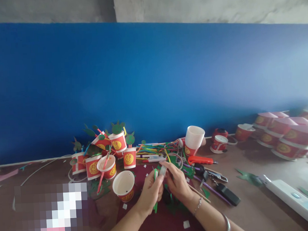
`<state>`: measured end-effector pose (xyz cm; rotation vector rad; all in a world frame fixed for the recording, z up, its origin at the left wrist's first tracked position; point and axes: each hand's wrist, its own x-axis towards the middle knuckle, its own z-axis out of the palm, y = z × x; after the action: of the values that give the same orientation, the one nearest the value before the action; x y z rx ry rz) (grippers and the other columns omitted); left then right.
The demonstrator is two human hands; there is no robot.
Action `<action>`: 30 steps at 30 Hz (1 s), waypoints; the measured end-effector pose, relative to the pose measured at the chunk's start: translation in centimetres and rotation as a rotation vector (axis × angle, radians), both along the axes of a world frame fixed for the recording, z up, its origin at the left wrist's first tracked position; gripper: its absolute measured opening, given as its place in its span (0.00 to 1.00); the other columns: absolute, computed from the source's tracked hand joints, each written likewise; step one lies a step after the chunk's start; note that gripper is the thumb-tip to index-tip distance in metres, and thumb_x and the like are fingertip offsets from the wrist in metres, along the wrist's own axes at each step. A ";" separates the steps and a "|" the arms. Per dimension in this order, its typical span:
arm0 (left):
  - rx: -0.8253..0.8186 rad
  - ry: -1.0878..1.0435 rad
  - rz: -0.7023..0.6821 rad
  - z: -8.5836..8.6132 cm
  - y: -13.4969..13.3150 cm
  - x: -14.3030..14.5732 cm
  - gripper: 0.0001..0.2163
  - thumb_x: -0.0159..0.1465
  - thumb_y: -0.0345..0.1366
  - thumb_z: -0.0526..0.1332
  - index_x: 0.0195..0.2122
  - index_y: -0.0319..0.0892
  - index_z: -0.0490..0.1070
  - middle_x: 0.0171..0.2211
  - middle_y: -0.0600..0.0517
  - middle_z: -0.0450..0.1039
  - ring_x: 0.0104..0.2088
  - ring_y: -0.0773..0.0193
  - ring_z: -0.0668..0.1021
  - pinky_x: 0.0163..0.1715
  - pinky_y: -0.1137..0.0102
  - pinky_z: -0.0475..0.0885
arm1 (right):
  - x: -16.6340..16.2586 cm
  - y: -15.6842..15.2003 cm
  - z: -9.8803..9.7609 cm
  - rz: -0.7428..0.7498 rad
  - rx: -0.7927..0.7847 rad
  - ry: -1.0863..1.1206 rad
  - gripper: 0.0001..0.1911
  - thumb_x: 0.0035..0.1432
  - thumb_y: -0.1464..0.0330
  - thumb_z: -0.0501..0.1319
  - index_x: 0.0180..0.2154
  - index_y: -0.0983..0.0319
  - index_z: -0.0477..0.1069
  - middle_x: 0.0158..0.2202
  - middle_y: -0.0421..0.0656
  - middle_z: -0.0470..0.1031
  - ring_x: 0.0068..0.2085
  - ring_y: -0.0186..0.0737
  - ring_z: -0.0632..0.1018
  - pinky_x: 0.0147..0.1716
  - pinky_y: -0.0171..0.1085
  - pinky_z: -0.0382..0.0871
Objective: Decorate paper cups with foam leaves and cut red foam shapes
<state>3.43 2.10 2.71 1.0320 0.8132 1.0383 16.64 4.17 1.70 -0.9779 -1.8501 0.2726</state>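
My left hand [150, 192] is closed around a slim green stick-like thing [155, 174], whose lower end shows below the fist. Close against it, my right hand [178, 183] pinches at a whitish, see-through piece [162, 171] between the two hands. The fingers partly hide both things, so their exact kind cannot be made out. Left of my hands stands an open paper cup [123, 186], red with a yellow emblem. Small white paper bits [186, 224] and green cut-outs lie on the dark red mat [136, 175] beneath.
Decorated red cups [94, 167] with green paper shapes cluster at the left. Behind my hands lie colourful straws [155, 149] and markers. A cup stack [194, 139], an orange cutter [201, 160], keys with a black fob [227, 193], a power strip [298, 201] and piled cups [290, 148] are rightward.
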 end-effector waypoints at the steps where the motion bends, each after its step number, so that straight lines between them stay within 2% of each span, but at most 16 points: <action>1: 0.005 -0.004 0.005 0.0 0.0 0.0 0.17 0.56 0.52 0.58 0.29 0.44 0.58 0.12 0.66 0.48 0.11 0.77 0.50 0.09 0.81 0.47 | -0.1 0.0 -0.1 0.000 -0.053 0.061 0.18 0.60 0.72 0.49 0.52 0.61 0.62 0.38 0.47 0.74 0.39 0.40 0.76 0.40 0.37 0.71; 4: 0.011 -0.010 0.017 -0.1 0.1 -0.2 0.17 0.56 0.52 0.57 0.31 0.43 0.60 0.12 0.66 0.48 0.11 0.77 0.49 0.09 0.81 0.48 | -0.5 0.1 -0.1 0.074 -0.231 0.177 0.17 0.62 0.67 0.50 0.51 0.64 0.64 0.31 0.43 0.74 0.30 0.36 0.74 0.32 0.33 0.71; 6: 0.004 -0.006 0.020 -0.2 0.1 -0.3 0.17 0.56 0.52 0.58 0.30 0.43 0.60 0.11 0.66 0.47 0.11 0.77 0.49 0.09 0.81 0.48 | -0.7 0.1 0.1 0.116 -0.278 0.164 0.15 0.61 0.65 0.51 0.45 0.64 0.68 0.29 0.42 0.74 0.30 0.36 0.74 0.33 0.33 0.71; 8: -0.004 -0.003 0.018 -0.3 0.1 -0.3 0.17 0.55 0.52 0.58 0.29 0.43 0.59 0.12 0.66 0.47 0.11 0.77 0.49 0.09 0.81 0.48 | -0.7 0.0 0.1 0.074 -0.254 0.139 0.13 0.61 0.66 0.51 0.43 0.64 0.69 0.31 0.44 0.74 0.31 0.37 0.75 0.34 0.34 0.70; 12: -0.025 -0.012 0.001 -0.3 0.3 -0.2 0.17 0.55 0.53 0.58 0.29 0.44 0.58 0.12 0.66 0.47 0.12 0.77 0.49 0.09 0.81 0.46 | -0.5 0.0 0.0 -0.038 -0.114 0.055 0.14 0.59 0.72 0.49 0.45 0.64 0.68 0.36 0.47 0.75 0.37 0.40 0.76 0.38 0.36 0.70; 16: -0.057 0.008 -0.004 -0.1 0.4 -0.2 0.18 0.55 0.54 0.58 0.29 0.45 0.57 0.12 0.66 0.45 0.12 0.77 0.48 0.09 0.81 0.44 | 0.0 0.1 0.0 -0.031 -0.006 -0.064 0.18 0.58 0.75 0.49 0.49 0.62 0.66 0.39 0.49 0.74 0.41 0.42 0.75 0.41 0.39 0.71; 19: -0.066 0.003 0.002 0.1 0.4 -0.1 0.18 0.54 0.54 0.58 0.28 0.45 0.56 0.12 0.67 0.45 0.12 0.77 0.48 0.09 0.81 0.44 | 0.1 0.0 0.2 -0.038 0.010 -0.106 0.19 0.58 0.75 0.49 0.51 0.61 0.65 0.42 0.50 0.73 0.43 0.43 0.75 0.43 0.40 0.70; 22: -0.055 -0.013 0.012 0.1 0.3 -0.2 0.18 0.55 0.54 0.58 0.29 0.45 0.57 0.12 0.67 0.45 0.12 0.77 0.48 0.09 0.81 0.45 | -0.2 0.0 0.1 -0.053 -0.052 -0.023 0.19 0.59 0.73 0.50 0.51 0.62 0.65 0.41 0.49 0.74 0.45 0.44 0.74 0.44 0.41 0.69; 27: -0.012 0.007 0.012 -0.2 0.2 -0.3 0.16 0.56 0.51 0.57 0.31 0.43 0.61 0.12 0.66 0.47 0.11 0.77 0.49 0.09 0.81 0.47 | -0.7 0.1 -0.4 0.045 -0.289 0.150 0.16 0.61 0.65 0.50 0.47 0.64 0.68 0.32 0.43 0.76 0.30 0.37 0.75 0.33 0.34 0.71; 30: 0.009 0.036 0.021 0.0 0.2 -0.2 0.16 0.56 0.51 0.58 0.31 0.42 0.62 0.11 0.66 0.48 0.11 0.77 0.50 0.09 0.81 0.48 | -0.8 0.2 -0.5 0.075 -0.305 0.195 0.16 0.62 0.63 0.50 0.43 0.64 0.70 0.31 0.43 0.75 0.30 0.36 0.74 0.33 0.33 0.70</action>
<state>3.18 2.29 2.68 1.0541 0.8507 1.0444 15.85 4.37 1.22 -1.0473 -1.6978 0.6877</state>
